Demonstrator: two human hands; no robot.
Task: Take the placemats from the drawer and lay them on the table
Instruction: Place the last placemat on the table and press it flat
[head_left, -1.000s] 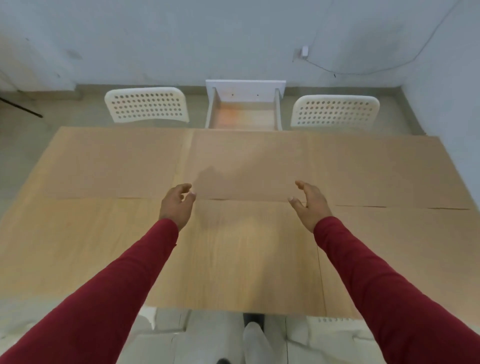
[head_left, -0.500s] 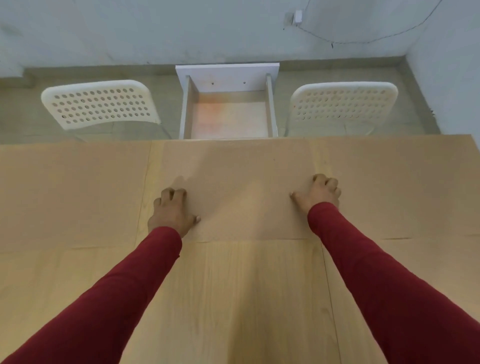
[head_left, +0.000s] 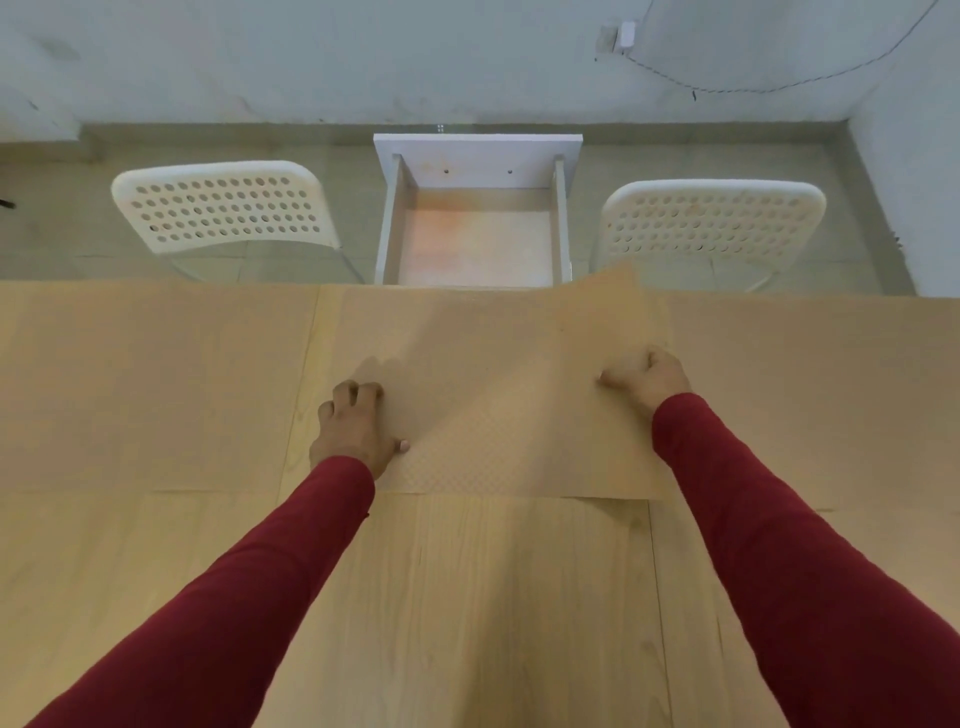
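Observation:
A tan textured placemat (head_left: 498, 395) lies in the middle of the table's far half. My left hand (head_left: 358, 431) is closed on its left edge, fingers curled and thumb on top. At the mat's right edge, my right hand (head_left: 647, 382) is clenched in a fist. The mat's far right corner (head_left: 618, 278) stands curled up off the table. Two more tan placemats lie flat beside it, one on the left (head_left: 156, 384) and one on the right (head_left: 810, 395). Beyond the table's far edge the white drawer (head_left: 395, 228) is pulled open, showing its pale floor.
The light wood table (head_left: 493, 613) fills the near half of the view. Two white perforated chairs stand past the far edge, one on the left (head_left: 223, 208) and one on the right (head_left: 711, 218), either side of the drawer. A grey wall closes the back and right.
My hands went from open above the table to closed on the middle placemat's side edges. The view moved closer to the far edge, and the mat's far right corner has lifted.

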